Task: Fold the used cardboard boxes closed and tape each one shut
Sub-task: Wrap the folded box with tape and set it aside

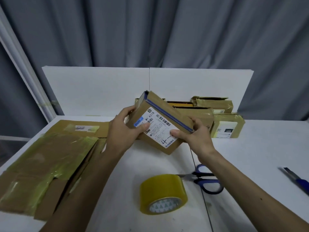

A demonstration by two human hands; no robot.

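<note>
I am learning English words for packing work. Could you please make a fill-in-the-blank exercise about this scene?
1. The left hand and the right hand together hold one labelled cardboard ____.
2. On the table, just right of the tape roll, lie blue-handled ____.
3. The flattened cardboard lies on the person's ____ side.

Missing words: box; scissors; left.
</note>
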